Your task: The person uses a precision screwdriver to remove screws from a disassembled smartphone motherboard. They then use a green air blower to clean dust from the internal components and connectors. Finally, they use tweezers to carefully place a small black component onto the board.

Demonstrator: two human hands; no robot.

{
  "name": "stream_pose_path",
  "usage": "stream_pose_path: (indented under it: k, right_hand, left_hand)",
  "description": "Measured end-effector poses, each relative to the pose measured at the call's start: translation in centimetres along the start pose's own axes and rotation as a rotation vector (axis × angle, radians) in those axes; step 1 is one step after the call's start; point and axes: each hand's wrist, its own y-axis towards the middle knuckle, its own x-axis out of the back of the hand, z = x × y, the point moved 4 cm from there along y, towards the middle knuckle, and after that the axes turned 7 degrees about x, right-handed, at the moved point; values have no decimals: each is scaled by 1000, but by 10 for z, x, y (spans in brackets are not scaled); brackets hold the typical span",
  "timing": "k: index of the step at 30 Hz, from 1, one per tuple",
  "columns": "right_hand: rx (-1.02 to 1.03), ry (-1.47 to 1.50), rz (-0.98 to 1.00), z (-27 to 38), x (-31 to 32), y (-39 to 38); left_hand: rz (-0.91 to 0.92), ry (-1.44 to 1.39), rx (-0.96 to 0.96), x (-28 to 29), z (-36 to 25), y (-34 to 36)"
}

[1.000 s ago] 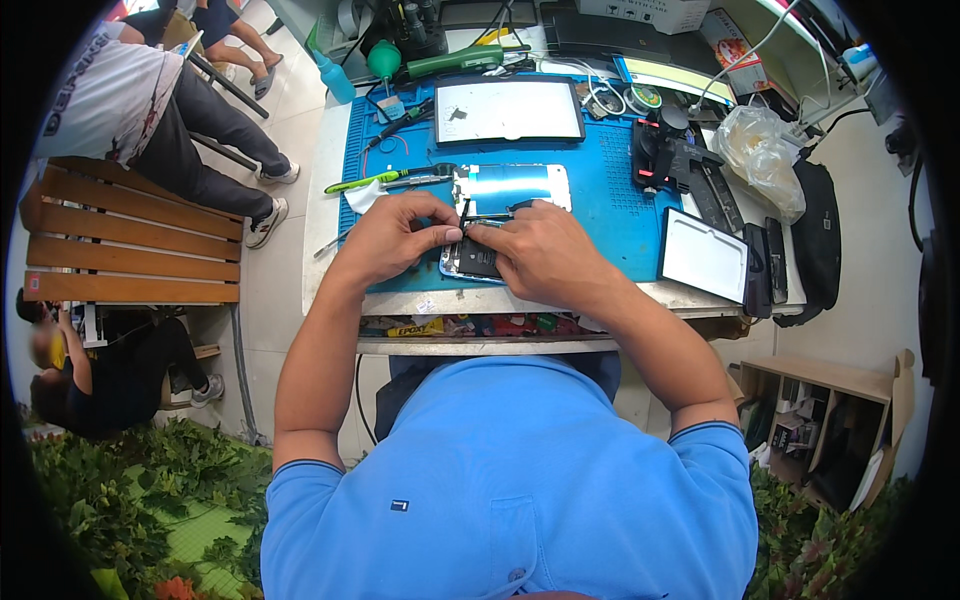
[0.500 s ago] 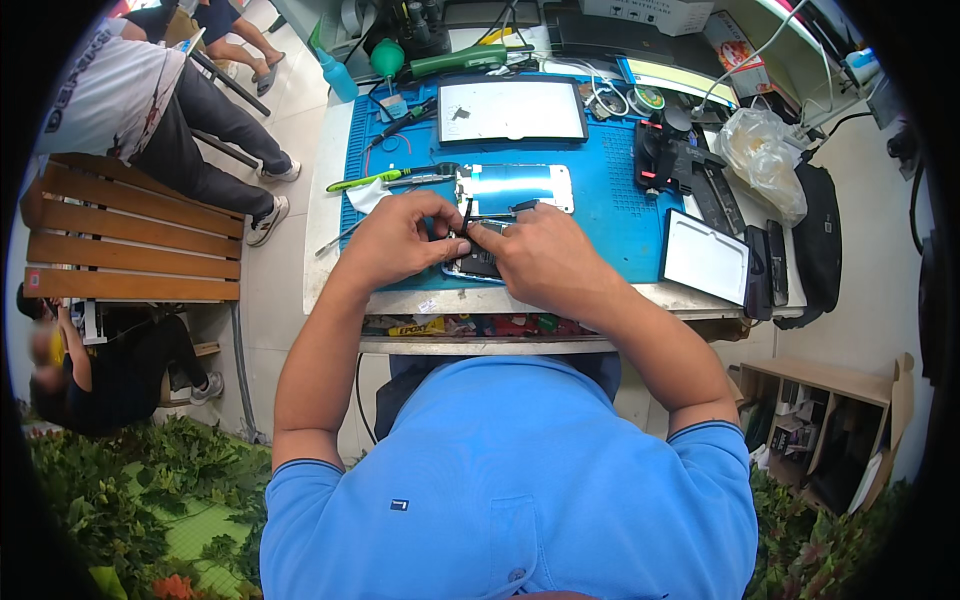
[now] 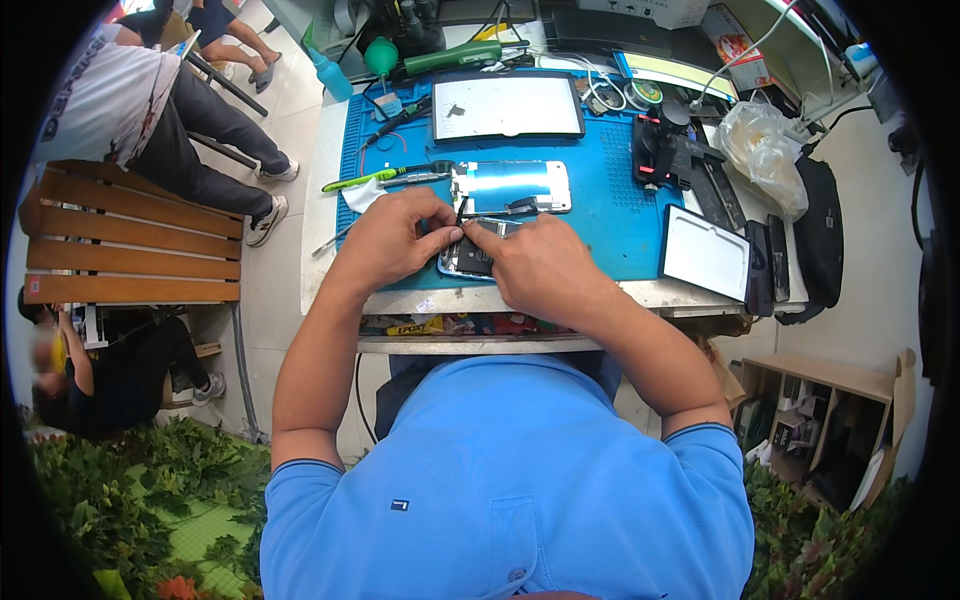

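An opened phone body (image 3: 468, 262) with a black battery inside lies near the front edge of the blue mat. From the left, my left hand (image 3: 405, 232) pinches a thin black strip (image 3: 461, 210) that stands up at the phone's left part; its lower end is hidden by my fingers. My right hand (image 3: 545, 258) grips the phone's right end, its index finger pressing down beside the strip and its thumb out of sight. Just beyond the phone lies a detached screen panel (image 3: 515, 185), its shiny back facing up, with a small dark piece (image 3: 522, 205) at its near edge.
Left of the panel lie a green pen-like tool (image 3: 365, 181) and a white cloth (image 3: 363, 194). A white tray (image 3: 507, 107) sits farther back; another tray (image 3: 705, 254) rests at right, near a black clamp-like device (image 3: 660, 150) and plastic bag (image 3: 762, 150). People are at the left.
My right index finger has shifted slightly left along the phone, and my right hand sits a little lower, showing more of the dark piece. My left hand keeps its pinch.
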Motion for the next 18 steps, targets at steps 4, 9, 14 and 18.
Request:
stream_pose_path:
  k: [4, 9, 14, 18]
  right_hand:
    - [-97, 189, -63, -12, -1, 4]
    - [-116, 340, -226, -28, 7, 2]
    - [-185, 284, -193, -29, 20, -4]
    - [-131, 215, -184, -27, 13, -6]
  left_hand:
    - [-18, 13, -4, -1, -1, -1]
    - [-1, 4, 32, -1, 1, -1]
    - [59, -25, 50, -1, 7, 2]
    - [97, -52, 50, 0, 7, 4]
